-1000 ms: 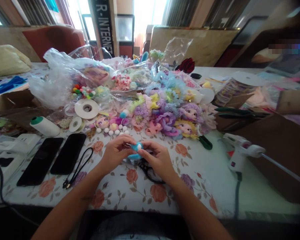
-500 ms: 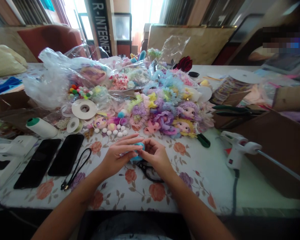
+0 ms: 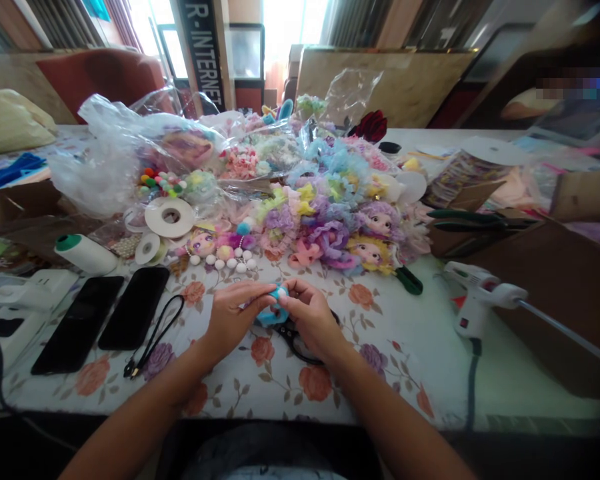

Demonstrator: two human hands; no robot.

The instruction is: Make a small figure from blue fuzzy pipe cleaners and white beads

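Observation:
A bright blue, soft-looking loop (image 3: 271, 316) is between my two hands, just above the flowered cloth. My left hand (image 3: 237, 310) pinches its upper part between thumb and fingers. On the other side, my right hand (image 3: 307, 310) pinches the same part, its thumb close to the left fingertips. Something small and whitish shows at the pinch, too small to name. Black-handled scissors (image 3: 300, 348) lie on the cloth under my right hand, their blades mostly hidden.
Dolls' heads (image 3: 369, 252), ruffled scrunchies and plastic bags (image 3: 100, 153) are heaped behind my hands. Two phones (image 3: 77, 323) and a black strap (image 3: 155, 337) lie left, near a thread cone (image 3: 85, 255). A white glue gun (image 3: 473, 293) stands right, beside a cardboard box (image 3: 545, 300).
My left fingers have come down and closed from a spread position, so more of the blue loop shows. My right hand stays almost in place, still pinching.

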